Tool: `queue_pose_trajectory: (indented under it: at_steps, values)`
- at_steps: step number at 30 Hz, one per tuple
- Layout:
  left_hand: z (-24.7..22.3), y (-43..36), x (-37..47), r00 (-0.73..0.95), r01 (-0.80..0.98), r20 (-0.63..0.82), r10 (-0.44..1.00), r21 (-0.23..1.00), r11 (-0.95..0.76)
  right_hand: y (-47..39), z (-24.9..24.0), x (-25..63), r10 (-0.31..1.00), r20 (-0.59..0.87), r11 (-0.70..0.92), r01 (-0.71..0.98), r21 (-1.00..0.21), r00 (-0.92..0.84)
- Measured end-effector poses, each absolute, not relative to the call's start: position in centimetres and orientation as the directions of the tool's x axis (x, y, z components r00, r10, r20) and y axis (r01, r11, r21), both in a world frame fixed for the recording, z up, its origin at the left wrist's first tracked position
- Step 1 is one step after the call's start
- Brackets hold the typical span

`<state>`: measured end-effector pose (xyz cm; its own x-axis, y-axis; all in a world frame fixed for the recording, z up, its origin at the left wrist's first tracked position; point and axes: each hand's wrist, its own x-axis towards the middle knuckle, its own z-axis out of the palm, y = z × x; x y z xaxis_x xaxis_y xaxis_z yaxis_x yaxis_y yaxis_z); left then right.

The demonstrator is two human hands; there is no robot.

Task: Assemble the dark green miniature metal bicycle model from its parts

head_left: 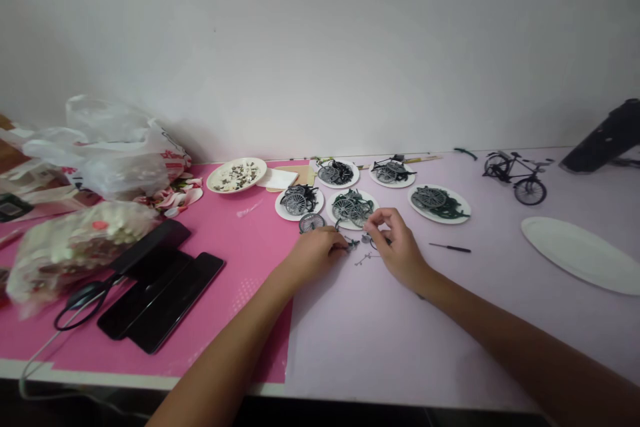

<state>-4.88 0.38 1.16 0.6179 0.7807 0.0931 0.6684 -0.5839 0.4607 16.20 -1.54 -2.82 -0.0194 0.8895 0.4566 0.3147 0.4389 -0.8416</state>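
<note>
My left hand (319, 253) rests low over the table, its fingers curled together at a small dark part (353, 243); what they pinch is too small to make out. A spoked wheel (311, 223) lies just behind its knuckles. My right hand (397, 245) has thumb and forefinger brought together near the front plate (376, 199) of wheels, over small dark pieces; anything between the fingertips is hidden. Between the hands lies a thin sprue (365, 259). Several white plates hold dark bicycle parts (431, 199).
A small screwdriver (457, 249), an oval plate (575, 255) and an assembled model bicycle (520, 173) are at the right. Leftward are a black phone (175, 300), a bag of pale pieces (80, 250), plastic bags (115, 153) and a bowl (213, 185). The wall stands behind.
</note>
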Motion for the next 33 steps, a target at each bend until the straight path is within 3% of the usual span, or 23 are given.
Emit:
queue_pose_trajectory:
  at_steps: [8,13,17,24,33]
  values:
    - [0.7,0.6,-5.1,0.544,0.602,0.183,0.819,0.595,-0.533,-1.7,-2.7,16.1,0.882,0.47,0.431,0.342,-0.835,0.037]
    - [0.7,0.9,-4.6,0.412,0.382,0.211,0.886,0.843,-0.378,-1.8,-2.4,15.9,0.878,0.477,0.442,0.327,-0.835,0.034]
    - [0.0,1.3,-4.1,0.328,0.196,0.186,0.926,0.946,-0.259,-1.8,-2.4,15.8,0.841,0.541,0.505,0.365,-0.782,-0.006]
    - [-0.6,1.2,-3.9,0.349,0.026,0.149,0.925,0.985,-0.168,-1.7,-2.6,16.0,0.704,0.701,0.682,0.387,-0.62,-0.117]
    - [-0.6,1.2,-3.8,0.377,-0.053,0.15,0.914,0.989,-0.14,-1.9,-2.6,15.9,0.667,0.729,0.718,0.395,-0.574,-0.154]
